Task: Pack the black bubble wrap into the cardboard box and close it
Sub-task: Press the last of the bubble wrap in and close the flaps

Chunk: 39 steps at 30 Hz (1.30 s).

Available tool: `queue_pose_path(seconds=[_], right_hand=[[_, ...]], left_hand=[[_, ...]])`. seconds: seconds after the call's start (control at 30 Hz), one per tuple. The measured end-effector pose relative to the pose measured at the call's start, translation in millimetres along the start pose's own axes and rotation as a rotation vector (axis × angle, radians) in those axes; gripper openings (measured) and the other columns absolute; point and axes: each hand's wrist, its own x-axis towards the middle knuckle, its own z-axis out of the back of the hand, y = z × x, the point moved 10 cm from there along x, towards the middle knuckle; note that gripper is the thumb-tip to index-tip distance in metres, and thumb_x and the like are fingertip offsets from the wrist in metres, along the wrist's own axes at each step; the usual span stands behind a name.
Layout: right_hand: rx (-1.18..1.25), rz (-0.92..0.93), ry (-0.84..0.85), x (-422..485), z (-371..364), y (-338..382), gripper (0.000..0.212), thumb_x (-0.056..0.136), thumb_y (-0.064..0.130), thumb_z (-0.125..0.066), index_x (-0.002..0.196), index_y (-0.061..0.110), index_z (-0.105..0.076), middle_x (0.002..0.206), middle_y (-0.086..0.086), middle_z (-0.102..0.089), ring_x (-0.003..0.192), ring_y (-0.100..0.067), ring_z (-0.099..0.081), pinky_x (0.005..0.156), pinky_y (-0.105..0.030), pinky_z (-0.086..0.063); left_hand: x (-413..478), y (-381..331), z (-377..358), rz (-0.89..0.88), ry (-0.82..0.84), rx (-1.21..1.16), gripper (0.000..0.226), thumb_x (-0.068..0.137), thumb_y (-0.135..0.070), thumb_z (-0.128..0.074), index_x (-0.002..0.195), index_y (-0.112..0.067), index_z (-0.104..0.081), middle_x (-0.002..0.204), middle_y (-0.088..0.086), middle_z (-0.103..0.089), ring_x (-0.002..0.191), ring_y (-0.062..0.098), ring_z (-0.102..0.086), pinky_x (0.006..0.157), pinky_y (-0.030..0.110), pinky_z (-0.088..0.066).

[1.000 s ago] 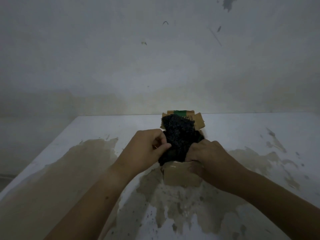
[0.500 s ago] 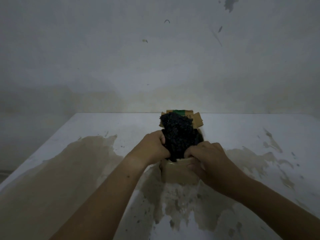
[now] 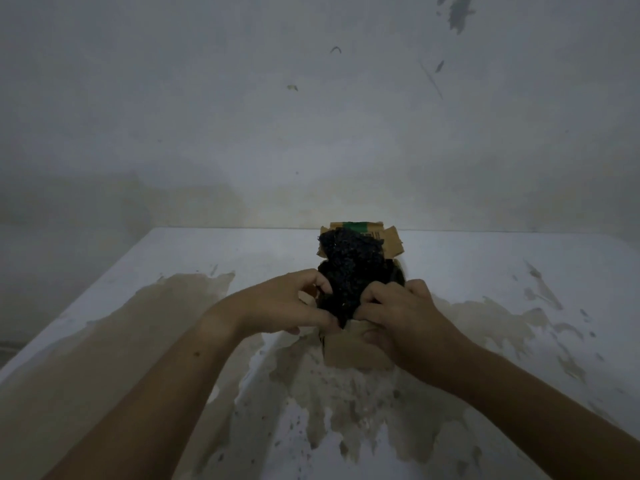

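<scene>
A small brown cardboard box (image 3: 356, 351) stands open on the table in front of me. A crumpled wad of black bubble wrap (image 3: 349, 268) sticks up out of it, rising above the box's far flap (image 3: 384, 237), which bears a green stripe. My left hand (image 3: 291, 306) grips the wrap's lower left side, fingers curled into it. My right hand (image 3: 398, 313) pinches the wrap's lower right edge at the box's near rim and covers the box's right corner. The lower part of the wrap inside the box is hidden.
The box rests on a white table (image 3: 485, 271) with large brown worn patches. The table's far edge meets a stained grey wall (image 3: 311, 133) just behind the box. The table's left edge runs diagonally at the far left.
My left hand has shifted right and lower onto the wrap's bottom edge, meeting my right hand. The wrap still stands about as high out of the box.
</scene>
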Motion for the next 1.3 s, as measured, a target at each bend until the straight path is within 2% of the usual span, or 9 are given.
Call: queue_pose_path(seconds=[0.1, 0.27, 0.5, 0.6, 0.73, 0.83, 0.97, 1.13, 1.3], right_hand=[[0.016, -0.025, 0.037, 0.9, -4.8, 0.2, 0.021, 0.077, 0.019, -0.073, 0.091, 0.034, -0.067, 0.094, 0.012, -0.053, 0.082, -0.013, -0.049, 0.074, -0.035, -0.022], [0.084, -0.056, -0.01, -2.6, -1.8, -4.0, 0.024, 0.077, 0.02, -0.072, 0.094, 0.035, -0.066, 0.092, 0.015, -0.058, 0.085, -0.012, -0.052, 0.077, -0.034, -0.023], [0.152, -0.121, -0.012, -4.0, 3.8, -9.5, 0.047, 0.082, 0.021, -0.071, 0.121, 0.04, -0.052, 0.097, 0.022, -0.057, 0.093, -0.006, -0.052, 0.087, -0.026, -0.02], [0.111, -0.063, 0.017, -1.9, -2.0, -5.1, 0.046, 0.083, 0.015, -0.068, 0.119, 0.041, -0.058, 0.102, 0.018, -0.058, 0.092, -0.01, -0.051, 0.08, -0.029, -0.018], [0.061, -0.023, 0.103, 6.2, -5.6, 2.8, 0.037, 0.093, 0.013, -0.052, 0.116, 0.04, -0.061, 0.093, 0.01, -0.044, 0.084, -0.012, -0.035, 0.076, -0.035, -0.018], [0.094, -0.048, 0.17, 10.5, -7.8, 2.4, 0.033, 0.095, 0.015, -0.049, 0.115, 0.038, -0.061, 0.095, 0.009, -0.044, 0.09, -0.014, -0.039, 0.082, -0.036, -0.022], [0.125, -0.062, 0.079, 2.8, -2.6, -3.3, 0.036, 0.089, 0.015, -0.058, 0.115, 0.039, -0.063, 0.104, 0.014, -0.061, 0.095, -0.013, -0.05, 0.084, -0.031, -0.022], [0.078, -0.069, 0.027, -4.2, 1.6, -4.0, 0.033, 0.086, 0.011, -0.058, 0.107, 0.038, -0.056, 0.09, 0.011, -0.06, 0.086, -0.014, -0.051, 0.083, -0.029, -0.026], [0.288, -0.155, -0.017, 0.4, 23.9, -19.5, 0.022, 0.086, 0.031, -0.055, 0.108, 0.035, -0.058, 0.098, 0.019, -0.063, 0.099, -0.008, -0.054, 0.096, -0.038, -0.035]], left_hand=[[2.0, -3.1, -0.9, -0.027, -0.069, 0.018, 0.03, 0.082, -0.031, -0.073, 0.107, -0.03, -0.056, 0.12, 0.005, -0.055, 0.085, 0.021, -0.063, 0.07, 0.035, -0.052], [5.9, -1.1, -3.1, 0.044, -0.107, -0.013, 0.019, 0.09, -0.028, -0.063, 0.107, -0.023, -0.055, 0.117, 0.01, -0.055, 0.092, 0.026, -0.059, 0.077, 0.037, -0.055], [18.3, -11.9, 3.9, 0.025, -0.296, 0.031, 0.019, 0.078, -0.002, -0.065, 0.084, -0.014, -0.051, 0.072, 0.0, -0.05, 0.055, 0.011, -0.041, 0.04, 0.015, -0.029], [14.2, -10.2, 6.2, 0.011, -0.24, 0.032, 0.01, 0.084, -0.012, -0.065, 0.093, -0.014, -0.06, 0.088, 0.005, -0.061, 0.063, 0.012, -0.051, 0.053, 0.018, -0.04], [3.1, 1.0, 10.2, 0.054, -0.12, -0.115, 0.021, 0.098, -0.022, -0.048, 0.112, -0.03, -0.062, 0.115, -0.006, -0.06, 0.101, 0.015, -0.064, 0.076, 0.03, -0.055], [1.4, 2.0, 16.0, 0.038, -0.159, -0.11, 0.022, 0.095, -0.022, -0.057, 0.114, -0.03, -0.05, 0.117, -0.005, -0.059, 0.1, 0.021, -0.064, 0.082, 0.038, -0.057], [12.0, 1.8, 10.0, 0.102, -0.15, -0.098, 0.033, 0.091, -0.018, -0.063, 0.116, -0.017, -0.042, 0.112, 0.004, -0.059, 0.082, 0.018, -0.054, 0.069, 0.032, -0.051], [32.0, 9.2, 2.2, 0.212, -0.177, 0.089, 0.044, 0.093, -0.02, -0.058, 0.124, -0.005, -0.031, 0.076, 0.004, -0.047, 0.058, 0.012, -0.041, 0.049, 0.024, -0.031], [34.8, -2.9, 3.1, 0.084, -0.189, 0.22, 0.076, 0.09, -0.018, -0.06, 0.145, -0.013, -0.008, 0.082, 0.005, -0.055, 0.06, 0.013, -0.053, 0.048, 0.022, -0.036]])
